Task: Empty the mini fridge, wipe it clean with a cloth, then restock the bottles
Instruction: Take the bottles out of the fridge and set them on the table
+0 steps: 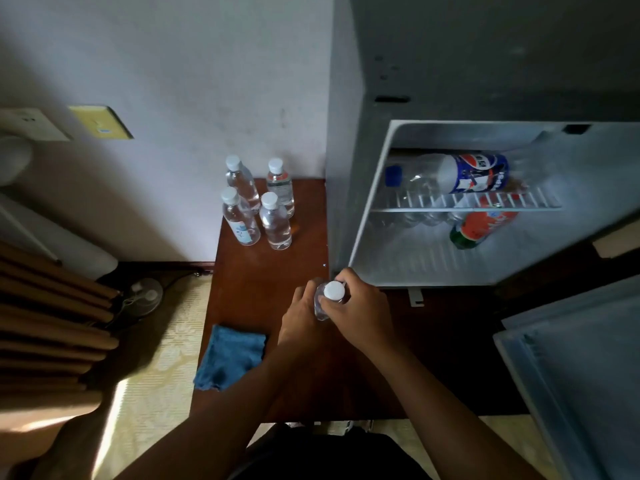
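Emptying step is underway: both hands, left hand [303,315] and right hand [360,311], are closing around one white-capped water bottle [333,295] just off the mini fridge [370,209] front corner, above the counter [256,289]. Four water bottles [258,206] are standing grouped at 11 o'clock from the hands; a Pepsi bottle [457,173] is lying on the wire shelf and an orange-labelled bottle [479,226] below it. Next move likely calls for setting this bottle beside the group, then pulling those two before taking the blue cloth [230,356] at 8 o'clock.
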### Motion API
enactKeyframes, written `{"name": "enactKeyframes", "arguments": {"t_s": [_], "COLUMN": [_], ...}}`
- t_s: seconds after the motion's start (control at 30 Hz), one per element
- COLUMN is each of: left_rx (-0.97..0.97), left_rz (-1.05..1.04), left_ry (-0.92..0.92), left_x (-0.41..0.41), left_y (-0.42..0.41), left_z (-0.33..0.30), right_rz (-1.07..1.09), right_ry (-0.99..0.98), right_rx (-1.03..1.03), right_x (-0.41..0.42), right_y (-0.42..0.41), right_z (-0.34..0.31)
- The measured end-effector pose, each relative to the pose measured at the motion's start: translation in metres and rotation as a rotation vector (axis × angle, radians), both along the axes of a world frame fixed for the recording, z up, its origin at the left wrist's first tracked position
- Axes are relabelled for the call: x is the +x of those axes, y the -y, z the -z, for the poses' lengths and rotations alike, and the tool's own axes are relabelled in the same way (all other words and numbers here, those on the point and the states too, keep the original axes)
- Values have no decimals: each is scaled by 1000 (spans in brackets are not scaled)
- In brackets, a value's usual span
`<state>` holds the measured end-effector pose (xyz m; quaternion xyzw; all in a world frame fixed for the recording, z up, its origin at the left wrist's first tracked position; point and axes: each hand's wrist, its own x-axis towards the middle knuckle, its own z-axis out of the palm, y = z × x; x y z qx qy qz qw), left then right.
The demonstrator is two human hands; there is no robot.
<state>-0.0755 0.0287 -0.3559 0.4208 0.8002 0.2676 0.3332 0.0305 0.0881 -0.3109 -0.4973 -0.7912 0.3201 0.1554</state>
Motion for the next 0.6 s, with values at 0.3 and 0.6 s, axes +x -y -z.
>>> {"name": "enactKeyframes", "arguments": {"t_s": [0.3,0.6], "left_rx": [-23,42], "left_rz": [-90,-136], "left_ry": [-20,-98], "left_x": [-69,-130], "left_y": [24,29], "left_z": [5,10], "right_rz": [-89,-164], "right_ry": [23,64], "right_rx": [-28,-38], "right_x": [-74,-136], "right_y": [16,13], "right_z": [4,-1]}}
